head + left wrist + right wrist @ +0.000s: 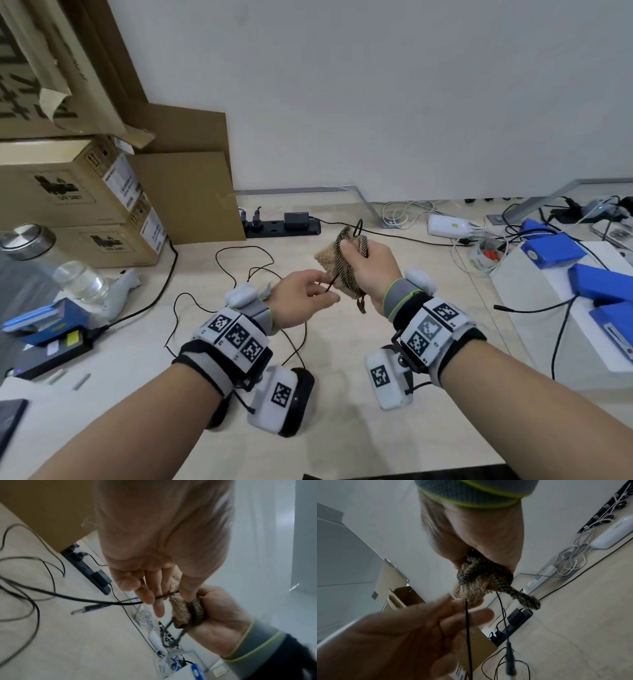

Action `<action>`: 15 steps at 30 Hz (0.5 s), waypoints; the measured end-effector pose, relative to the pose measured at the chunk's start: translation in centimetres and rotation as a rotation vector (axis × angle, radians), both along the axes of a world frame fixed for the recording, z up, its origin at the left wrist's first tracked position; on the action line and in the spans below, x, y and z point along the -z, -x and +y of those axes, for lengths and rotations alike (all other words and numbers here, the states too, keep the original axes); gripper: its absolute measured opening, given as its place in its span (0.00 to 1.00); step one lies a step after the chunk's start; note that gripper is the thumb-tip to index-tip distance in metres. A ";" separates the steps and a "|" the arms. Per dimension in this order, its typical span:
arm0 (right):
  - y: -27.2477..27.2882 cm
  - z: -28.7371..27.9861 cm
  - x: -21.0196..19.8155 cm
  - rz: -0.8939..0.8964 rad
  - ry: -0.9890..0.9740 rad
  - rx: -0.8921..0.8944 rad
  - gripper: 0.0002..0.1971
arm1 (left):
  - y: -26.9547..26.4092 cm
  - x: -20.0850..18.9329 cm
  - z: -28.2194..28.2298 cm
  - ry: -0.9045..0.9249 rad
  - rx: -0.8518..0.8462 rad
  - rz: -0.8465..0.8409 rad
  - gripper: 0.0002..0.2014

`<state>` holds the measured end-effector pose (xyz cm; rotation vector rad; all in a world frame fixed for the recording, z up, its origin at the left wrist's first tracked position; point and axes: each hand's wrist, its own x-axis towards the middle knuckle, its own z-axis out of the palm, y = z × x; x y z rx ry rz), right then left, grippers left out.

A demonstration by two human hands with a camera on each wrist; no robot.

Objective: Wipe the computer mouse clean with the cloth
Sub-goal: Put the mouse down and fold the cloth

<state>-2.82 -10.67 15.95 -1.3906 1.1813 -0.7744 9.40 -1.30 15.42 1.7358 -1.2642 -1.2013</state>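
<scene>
My right hand (352, 253) is raised above the desk and grips a bunched tan knitted cloth (329, 260) with a dark speckled border. A thin black cable (102, 602) runs into the cloth (471, 592) and loops out above it. Just left of the cloth, my left hand (318, 291) pinches this cable between thumb and fingers. The cable's plug end (510, 660) hangs loose. A black rounded object (303, 394), maybe the mouse, lies on the desk under my left wrist, mostly hidden by the wrist camera.
Loose black cable loops (239, 260) lie on the light desk (342, 359). A black power strip (284, 224) sits at the back, cardboard boxes (68, 192) and a glass jar (68, 270) at the left. Blue boxes (555, 250) and a white device (452, 226) are at the right.
</scene>
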 end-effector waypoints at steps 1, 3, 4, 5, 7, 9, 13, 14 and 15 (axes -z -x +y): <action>-0.1 0.2 0.1 -0.003 -0.004 0.003 0.12 | 0.4 -0.2 0.0 0.049 -0.075 0.021 0.02; -0.3 0.1 0.4 -0.006 -0.017 0.041 0.16 | 0.8 0.0 0.1 0.151 -0.205 -0.120 0.12; -0.4 -0.2 0.7 -0.007 -0.036 0.082 0.19 | 0.9 0.2 0.2 0.178 -0.227 -0.196 0.15; -0.3 -0.7 0.7 -0.009 -0.052 0.137 0.21 | 1.0 0.1 0.5 0.185 -0.202 -0.267 0.16; 0.3 -1.5 0.2 -0.008 -0.057 0.247 0.21 | 1.1 0.0 1.0 0.145 -0.036 -0.413 0.15; 0.8 -2.1 0.0 -0.008 -0.048 0.307 0.19 | 1.1 -0.2 1.1 0.062 0.144 -0.564 0.14; 0.9 -1.9 0.2 -0.026 -0.079 0.304 0.16 | -0.2 -0.7 0.4 -0.168 0.412 -0.734 0.14; 0.9 -1.8 0.1 -0.024 -0.094 0.295 0.15 | -0.7 -0.7 0.3 -0.225 0.453 -0.757 0.14; 0.9 -1.8 0.2 -0.033 -0.108 0.291 0.15 | -1.1 -0.7 0.2 -0.272 0.481 -0.780 0.13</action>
